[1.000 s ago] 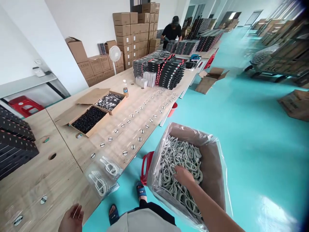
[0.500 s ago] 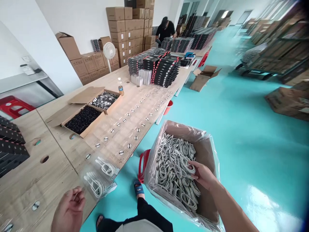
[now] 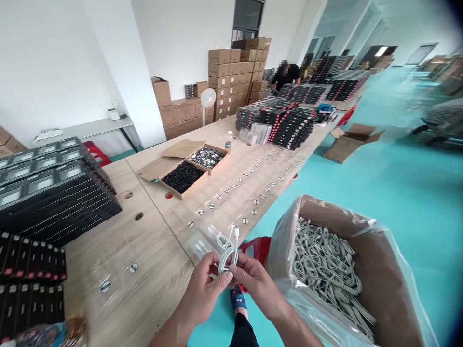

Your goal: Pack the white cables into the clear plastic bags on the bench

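A white cable coil [image 3: 227, 259], judged light and limp, is pinched by the fingers [image 3: 239, 273] of the left hand [image 3: 201, 291] and right hand [image 3: 257, 289], and is best held at its wrapped middle.

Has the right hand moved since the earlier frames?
Yes: the right hand has lifted out of the cardboard carton and now sits left of its rim, holding a white cable coil.

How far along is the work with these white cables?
Looks done: the stacked black flat boxes on the light wooden table. In hand: a coiled white cable, pinched between the left hand and right hand. Left: the plastic-lined cardboard carton, heaped with white cables, and the round black-and-white stickers lined along the table.
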A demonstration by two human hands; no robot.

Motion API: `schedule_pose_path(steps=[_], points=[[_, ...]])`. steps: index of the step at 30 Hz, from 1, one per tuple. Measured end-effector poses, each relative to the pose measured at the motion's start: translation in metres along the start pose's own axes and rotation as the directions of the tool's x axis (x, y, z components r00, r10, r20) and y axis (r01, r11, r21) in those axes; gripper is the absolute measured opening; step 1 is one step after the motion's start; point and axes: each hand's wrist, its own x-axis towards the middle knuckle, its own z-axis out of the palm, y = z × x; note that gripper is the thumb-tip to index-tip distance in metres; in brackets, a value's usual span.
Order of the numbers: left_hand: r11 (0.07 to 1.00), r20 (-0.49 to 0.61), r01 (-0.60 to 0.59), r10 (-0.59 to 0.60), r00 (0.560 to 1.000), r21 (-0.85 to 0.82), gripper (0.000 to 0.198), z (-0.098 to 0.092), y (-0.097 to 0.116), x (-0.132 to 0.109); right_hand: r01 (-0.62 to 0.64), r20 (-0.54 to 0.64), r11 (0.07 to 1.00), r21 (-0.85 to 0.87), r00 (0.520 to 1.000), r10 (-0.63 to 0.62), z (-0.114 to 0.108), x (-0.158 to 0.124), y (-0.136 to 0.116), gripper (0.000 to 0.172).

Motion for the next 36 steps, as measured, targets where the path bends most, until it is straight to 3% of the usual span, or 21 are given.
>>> schedule_pose_path(steps=[5, 9, 15, 17, 19, 21, 24, 29, 31, 33, 36], points=[[0.999, -0.156, 0.018, -0.010, 0.988, 0.050, 0.024, -0.056, 0.003, -0.038, 0.007, -0.020, 0.997, -0.079, 1.000, -0.009, 0.054, 0.029, 0.006, 0.035], [1.000, -0.166, 0.018, -0.014, 0.986, 0.022, 0.026, -0.082, 0.009, -0.048, -0.030, -0.042, 0.996, -0.079, 0.999, 0.027, 0.081, 0.048, 0.008, 0.037], [0.952, -0.079, 0.064, -0.091, 0.993, -0.300, 0.037, -0.094, 0.003, -0.033, 0.012, 0.023, 0.988, -0.152, 1.000, -0.009, 0.084, 0.068, -0.004, 0.036], [0.931, -0.137, 0.065, -0.122, 0.983, -0.360, 0.039, -0.096, -0.001, -0.027, 0.012, 0.033, 0.988, -0.154, 0.999, -0.007, 0.080, 0.077, -0.005, 0.037], [0.965, -0.316, -0.013, -0.074, 0.946, -0.263, 0.036, -0.098, -0.003, -0.022, 0.005, -0.039, 0.988, -0.152, 0.999, -0.011, 0.077, 0.087, -0.005, 0.038], [0.992, -0.432, -0.116, 0.089, 0.898, -0.038, 0.035, -0.102, -0.001, -0.019, -0.003, -0.131, 0.991, -0.134, 0.991, -0.015, 0.076, 0.099, -0.005, 0.038], [0.960, -0.386, -0.198, 0.262, 0.885, 0.197, 0.030, -0.111, 0.007, -0.013, -0.005, -0.161, 0.995, -0.102, 0.987, -0.011, 0.081, 0.114, -0.008, 0.037], [0.935, -0.435, -0.131, 0.274, 0.858, 0.330, 0.009, -0.129, 0.013, -0.004, -0.013, -0.058, 0.999, -0.040, 0.998, 0.011, 0.094, 0.131, -0.012, 0.037], [0.966, -0.433, -0.100, 0.199, 0.879, 0.240, 0.025, -0.135, 0.012, -0.003, -0.040, 0.007, 0.999, 0.011, 0.999, 0.040, 0.094, 0.137, -0.012, 0.039], [0.996, -0.393, -0.077, 0.057, 0.918, -0.035, 0.040, -0.138, 0.012, -0.002, -0.084, 0.041, 0.996, 0.027, 0.996, 0.083, 0.090, 0.144, -0.011, 0.042], [0.898, -0.301, -0.054, -0.089, 0.950, -0.437, 0.050, -0.137, 0.013, -0.002, -0.094, 0.031, 0.996, -0.001, 0.995, 0.094, 0.086, 0.155, -0.005, 0.044]])
